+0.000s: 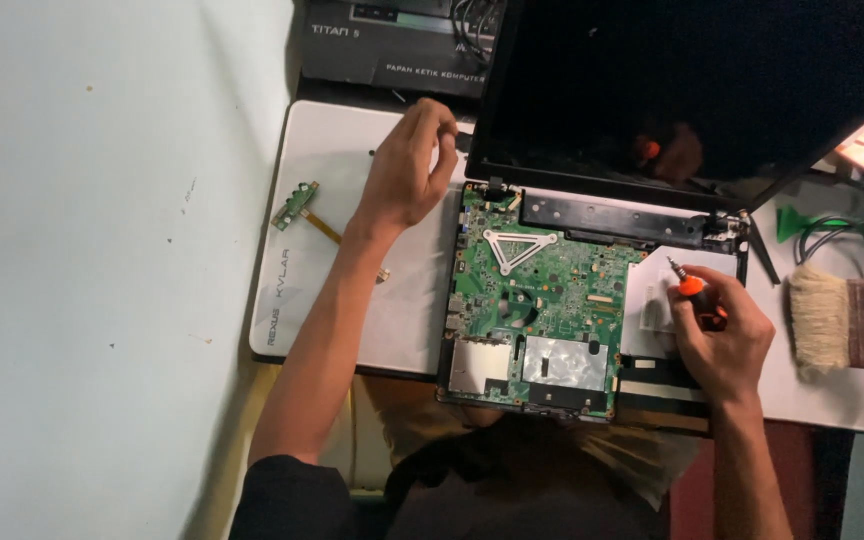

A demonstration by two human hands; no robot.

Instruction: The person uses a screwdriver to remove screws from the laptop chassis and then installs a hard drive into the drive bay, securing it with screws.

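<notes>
Right hand (pixel 722 335) fingers closed round an orange-handled screwdriver (pixel 690 288), tip up, over the right side of the opened laptop (pixel 552 310). Left hand (pixel 407 165) fingers curled, maybe pinching something tiny, can't tell, at the far-left hinge corner. Best keep the bit vertical and seated. Brush (pixel 832 320) right on the tabletop (pixel 332 150).

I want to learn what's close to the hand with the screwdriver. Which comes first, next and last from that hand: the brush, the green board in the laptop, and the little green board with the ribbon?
1. Brush, just right of the right hand.
2. Laptop motherboard, left of it.
3. Small green board with the ribbon cable, far left on the white mat.
</notes>
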